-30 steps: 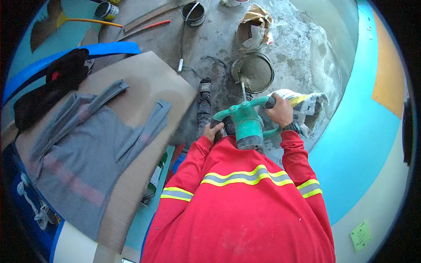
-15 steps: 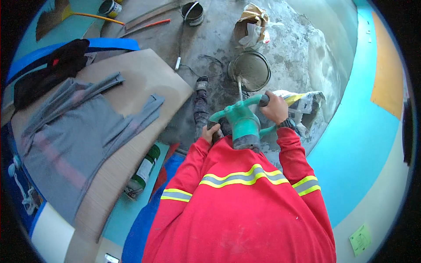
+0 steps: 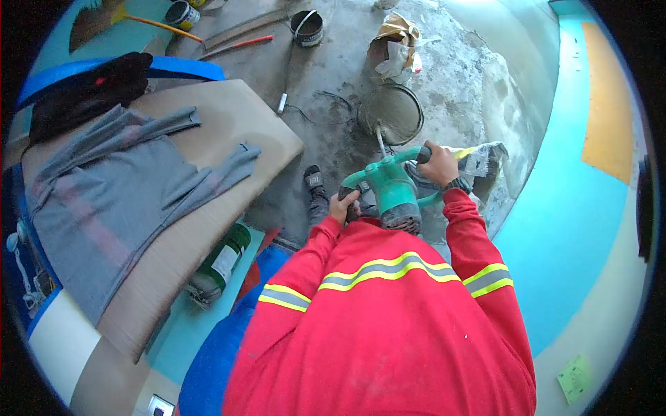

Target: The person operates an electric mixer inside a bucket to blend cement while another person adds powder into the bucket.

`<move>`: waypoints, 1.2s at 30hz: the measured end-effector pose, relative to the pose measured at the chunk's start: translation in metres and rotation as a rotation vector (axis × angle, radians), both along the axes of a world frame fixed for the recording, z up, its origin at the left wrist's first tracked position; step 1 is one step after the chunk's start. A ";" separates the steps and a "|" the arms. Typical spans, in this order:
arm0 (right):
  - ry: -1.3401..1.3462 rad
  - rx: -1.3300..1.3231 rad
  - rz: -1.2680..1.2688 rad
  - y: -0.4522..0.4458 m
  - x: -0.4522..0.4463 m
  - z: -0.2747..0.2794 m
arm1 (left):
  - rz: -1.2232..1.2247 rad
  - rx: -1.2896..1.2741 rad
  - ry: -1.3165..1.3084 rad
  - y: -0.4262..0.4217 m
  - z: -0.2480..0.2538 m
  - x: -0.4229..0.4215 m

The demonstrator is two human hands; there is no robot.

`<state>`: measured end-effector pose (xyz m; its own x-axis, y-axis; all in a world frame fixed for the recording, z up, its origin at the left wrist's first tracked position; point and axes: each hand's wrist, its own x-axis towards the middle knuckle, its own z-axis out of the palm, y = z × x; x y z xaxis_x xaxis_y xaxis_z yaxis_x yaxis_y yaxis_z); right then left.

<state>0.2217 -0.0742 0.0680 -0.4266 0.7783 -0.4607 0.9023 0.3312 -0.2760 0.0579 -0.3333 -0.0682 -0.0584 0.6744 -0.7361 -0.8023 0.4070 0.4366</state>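
A green hand mixer (image 3: pixel 393 187) is being gripped two-handed, right in front of the red shirt (image 3: pixel 388 326) at the near middle. Its dark left grip (image 3: pixel 346 191) is being clasped by the left hand (image 3: pixel 343 207), and the dark right grip (image 3: pixel 424 155) is being clenched by the right hand (image 3: pixel 440 166). The pale shaft (image 3: pixel 381 141) is being pointed toward the far side, into an open bucket (image 3: pixel 421 119) of grey mix (image 3: pixel 397 114); its end is being hidden in there, so whether it's spinning honestly can't be told. The bucket is being supported by the stained concrete floor (image 3: pixel 458 90), with a torn paper sack (image 3: pixel 395 52) being seen just beyond it and a white-and-yellow bag (image 3: pixel 482 165) being partly covered by the right hand. Over on the left, a grey long-sleeved top (image 3: pixel 132 194) is being held up by a brown board (image 3: pixel 236 121), with a green container (image 3: pixel 225 260) being seen just beside its right edge. Farther off, a dark pail (image 3: pixel 310 35) is being supported by the same floor.
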 end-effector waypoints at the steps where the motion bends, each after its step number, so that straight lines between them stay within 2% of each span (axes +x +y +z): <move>1: 0.001 0.011 0.012 -0.002 -0.002 -0.001 | 0.004 0.004 0.007 0.003 0.000 -0.001; 6: -0.034 0.046 -0.003 -0.010 -0.015 -0.010 | 0.016 0.012 0.017 -0.009 -0.012 -0.005; 10: -0.074 0.012 0.003 -0.011 -0.019 -0.008 | 0.054 -0.031 -0.028 -0.005 0.001 -0.006; 18: -0.044 0.012 -0.015 -0.010 0.007 -0.028 | 0.013 0.032 0.051 -0.009 -0.036 0.014; 31: 0.035 -0.020 -0.095 -0.004 0.062 -0.048 | -0.130 0.040 0.195 0.010 -0.033 0.037; 36: 0.054 -0.062 -0.161 -0.003 0.085 -0.059 | -0.130 0.014 0.159 0.016 -0.031 0.048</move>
<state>0.3071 -0.0774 0.0091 -0.3241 0.8093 -0.4898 0.9256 0.1645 -0.3408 0.1057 -0.3171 -0.0996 -0.0847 0.6939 -0.7151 -0.6643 0.4956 0.5596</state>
